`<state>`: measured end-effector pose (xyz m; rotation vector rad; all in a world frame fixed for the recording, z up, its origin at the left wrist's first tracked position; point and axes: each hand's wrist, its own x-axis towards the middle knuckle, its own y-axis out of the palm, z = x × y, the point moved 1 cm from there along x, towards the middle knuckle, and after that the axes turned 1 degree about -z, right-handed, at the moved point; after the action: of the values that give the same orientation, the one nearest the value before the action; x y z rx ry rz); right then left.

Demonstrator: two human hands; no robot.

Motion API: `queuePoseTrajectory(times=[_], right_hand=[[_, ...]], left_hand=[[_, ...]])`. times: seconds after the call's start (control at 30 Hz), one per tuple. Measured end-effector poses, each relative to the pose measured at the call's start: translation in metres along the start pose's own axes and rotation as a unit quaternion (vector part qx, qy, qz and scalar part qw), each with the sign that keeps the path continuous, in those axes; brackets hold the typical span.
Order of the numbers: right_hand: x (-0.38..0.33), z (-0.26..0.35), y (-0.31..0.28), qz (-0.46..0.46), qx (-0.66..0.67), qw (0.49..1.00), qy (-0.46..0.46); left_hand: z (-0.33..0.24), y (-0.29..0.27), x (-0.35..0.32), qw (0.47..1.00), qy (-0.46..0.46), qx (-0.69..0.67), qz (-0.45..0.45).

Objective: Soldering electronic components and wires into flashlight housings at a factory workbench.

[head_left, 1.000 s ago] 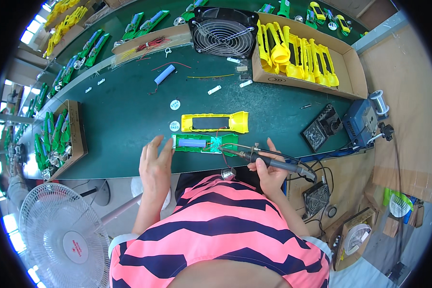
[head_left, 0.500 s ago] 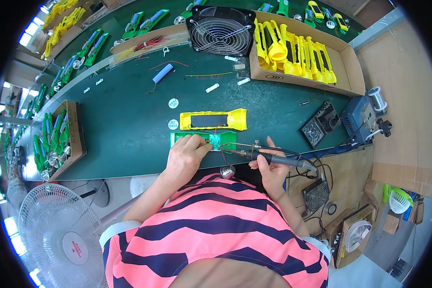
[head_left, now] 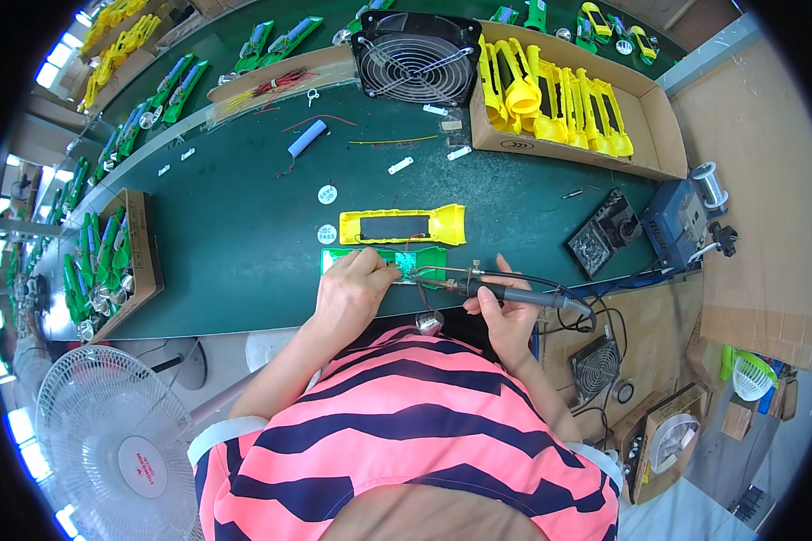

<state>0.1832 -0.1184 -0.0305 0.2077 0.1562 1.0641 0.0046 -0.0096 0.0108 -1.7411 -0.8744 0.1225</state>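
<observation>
My left hand (head_left: 354, 287) rests over the left part of a green flashlight housing half (head_left: 434, 256), fingertips pinched together at the edge of its small circuit board (head_left: 406, 261). What they pinch is too small to make out. Held in my right hand (head_left: 509, 317) is a soldering iron (head_left: 525, 296) with a thin metal tube along it; its tip points left onto the board, close to the left fingertips. A round silver reflector (head_left: 429, 322) hangs by wires at the table's front edge. Just beyond the housing lies a yellow flashlight shell (head_left: 449, 225) with a dark panel, thin wires running between them.
A box of yellow shells (head_left: 579, 144) and a black fan (head_left: 415, 59) stand at the back. Right are a soldering stand (head_left: 595, 243), a blue station (head_left: 672, 225) and a solder spool (head_left: 710, 185). A blue battery (head_left: 308, 139) lies mid-table; left is a box of green housings (head_left: 144, 243).
The soldering iron has shifted slightly left, its tip now nearer my left fingertips on the board. My left hand stays in nearly the same place.
</observation>
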Motion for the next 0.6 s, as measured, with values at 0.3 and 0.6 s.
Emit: queuePoseTrajectory(times=[0.3, 0.6], right_hand=[[0.0001, -0.0071, -0.0003, -0.001, 0.000, 1.000, -0.013], [0.0001, -0.0031, -0.0058, -0.001, 0.046, 0.999, -0.022]], left_hand=[[-0.0006, 0.0014, 0.0014, 1.000, -0.003, 0.018, 0.020], [-0.0012, 0.0025, 0.0021, 1.000, -0.009, 0.015, 0.011]])
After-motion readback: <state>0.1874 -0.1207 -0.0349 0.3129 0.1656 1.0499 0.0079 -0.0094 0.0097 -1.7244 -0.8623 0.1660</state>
